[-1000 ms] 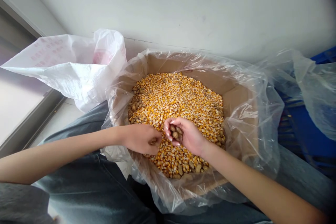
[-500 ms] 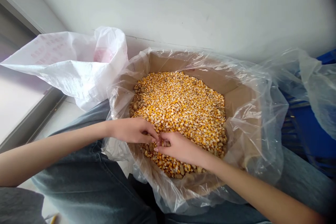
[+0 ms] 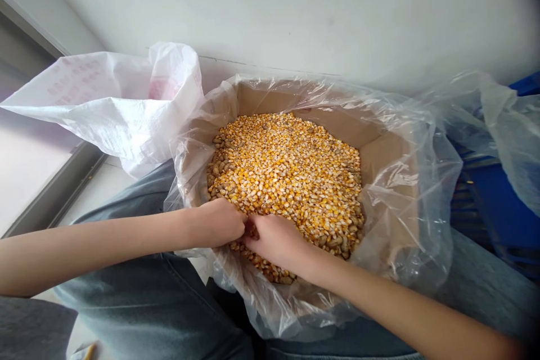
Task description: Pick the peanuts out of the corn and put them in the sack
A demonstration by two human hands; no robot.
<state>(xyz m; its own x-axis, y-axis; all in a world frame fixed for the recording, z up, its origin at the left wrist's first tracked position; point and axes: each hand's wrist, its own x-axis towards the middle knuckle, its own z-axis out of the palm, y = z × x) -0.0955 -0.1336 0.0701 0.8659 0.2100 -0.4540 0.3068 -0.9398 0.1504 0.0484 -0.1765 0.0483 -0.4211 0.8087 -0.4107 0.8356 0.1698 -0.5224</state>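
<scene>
My left hand (image 3: 223, 222) and my right hand (image 3: 276, 239) meet over the near left part of the box, fingers curled in and knuckles touching. Whatever they pinch between them is hidden by the fingers. Beneath them lies a heap of yellow and white corn kernels (image 3: 287, 174), with peanuts in their shells (image 3: 219, 166) mixed in along the left side and more near the right edge. The heap fills a cardboard box (image 3: 270, 102) lined with clear plastic film (image 3: 434, 191), which hangs over the rim.
A white woven sack (image 3: 126, 124) with its mouth spread stands left of the box. Blue crates (image 3: 502, 202), partly under clear plastic, are at the right. A pale wall (image 3: 295, 17) rises behind. My jeans-clad legs (image 3: 160, 298) flank the box.
Both hands have sunk slightly lower and drawn tighter together. My left hand has rolled over, so its fingers are now curled out of sight. The view has shifted slightly.
</scene>
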